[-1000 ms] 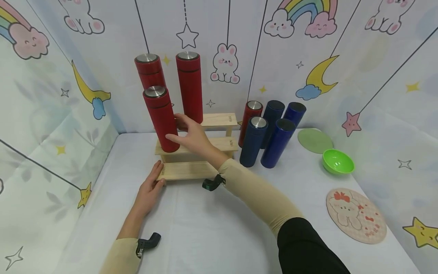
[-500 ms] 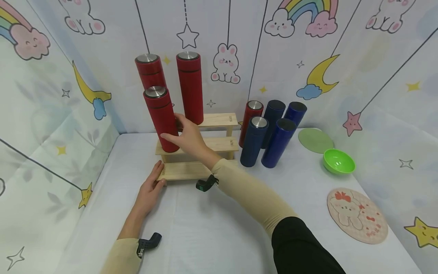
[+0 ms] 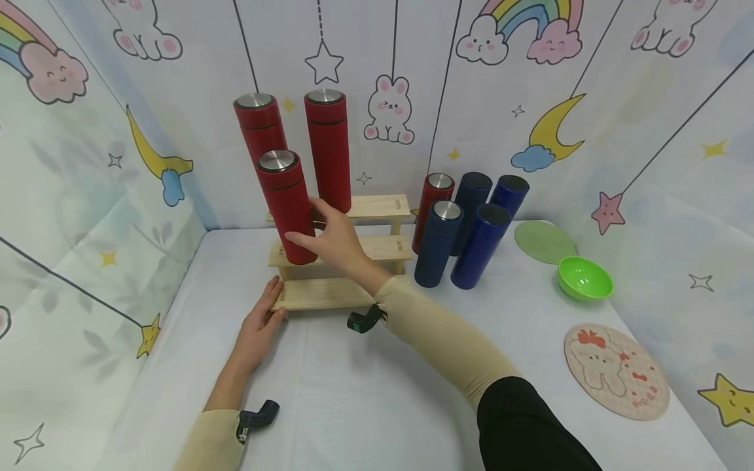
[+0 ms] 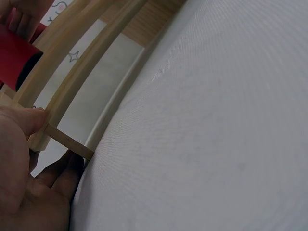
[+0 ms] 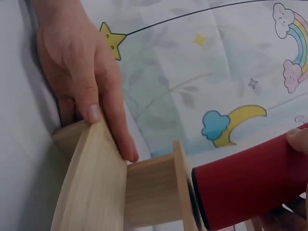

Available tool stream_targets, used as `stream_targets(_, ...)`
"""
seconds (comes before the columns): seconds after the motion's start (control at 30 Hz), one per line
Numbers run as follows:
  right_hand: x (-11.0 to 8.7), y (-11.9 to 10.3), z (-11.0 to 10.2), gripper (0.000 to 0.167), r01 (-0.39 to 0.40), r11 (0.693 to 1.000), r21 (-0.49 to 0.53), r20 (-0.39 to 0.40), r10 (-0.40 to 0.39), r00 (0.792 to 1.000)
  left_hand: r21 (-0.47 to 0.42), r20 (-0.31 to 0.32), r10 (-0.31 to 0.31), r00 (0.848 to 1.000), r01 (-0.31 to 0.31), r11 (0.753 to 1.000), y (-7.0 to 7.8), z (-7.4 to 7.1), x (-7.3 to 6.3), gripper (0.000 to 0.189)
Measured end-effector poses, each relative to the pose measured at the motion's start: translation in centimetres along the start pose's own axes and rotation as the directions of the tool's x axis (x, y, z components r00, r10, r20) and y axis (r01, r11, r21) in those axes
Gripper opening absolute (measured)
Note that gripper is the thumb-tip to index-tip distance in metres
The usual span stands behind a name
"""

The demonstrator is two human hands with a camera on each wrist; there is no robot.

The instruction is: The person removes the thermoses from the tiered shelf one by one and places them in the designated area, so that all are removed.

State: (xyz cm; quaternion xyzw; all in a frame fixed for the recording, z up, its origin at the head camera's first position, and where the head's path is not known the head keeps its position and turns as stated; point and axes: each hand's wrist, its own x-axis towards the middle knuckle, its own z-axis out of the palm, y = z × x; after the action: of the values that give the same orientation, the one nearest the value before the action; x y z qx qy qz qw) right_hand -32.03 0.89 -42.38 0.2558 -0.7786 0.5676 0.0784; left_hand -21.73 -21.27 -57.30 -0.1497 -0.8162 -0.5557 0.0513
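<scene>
My right hand [image 3: 336,239] grips a red thermos flask [image 3: 285,203] with a steel-topped lid, thumb on the near side and fingers round its right. The flask stands upright at the left end of the middle step of a three-step wooden rack [image 3: 330,293]. Its dark base [image 5: 199,202] is close to that step in the right wrist view; I cannot tell whether it touches. My left hand [image 3: 257,330] holds the left end of the lowest step, thumb in front. Behind, on the top step, are two more red flasks, one at left [image 3: 259,124] and one mid-step [image 3: 327,154].
Right of the rack stand a red flask [image 3: 432,212], dark blue flasks [image 3: 437,245] and brighter blue ones [image 3: 480,248]. Farther right lie a green round mat [image 3: 542,241], a green bowl [image 3: 583,278] and a pink rabbit mat [image 3: 615,373]. A printed curtain [image 3: 459,118] encloses the table.
The held red flask has shifted slightly to the right along the middle step, with my right hand. My left hand has stayed on the rack's end.
</scene>
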Motion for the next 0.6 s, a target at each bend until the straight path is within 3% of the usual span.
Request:
stream_targets(0.23,-1.2,-0.1,-1.8,0.068,-0.001,1.0,0.007,-0.032,0.001,0.999,-0.003,-0.005,0.004,1.0,-0.004,1.0,0.0,0.0,0.0,0.06)
stream_targets(0.6,-3.2,-0.7,-4.7,0.067,0.088,0.996,-0.035,-0.094,-0.091,0.991,-0.001,-0.009,0.017,1.0,-0.017,1.0,-0.1,0.1,0.1,0.06)
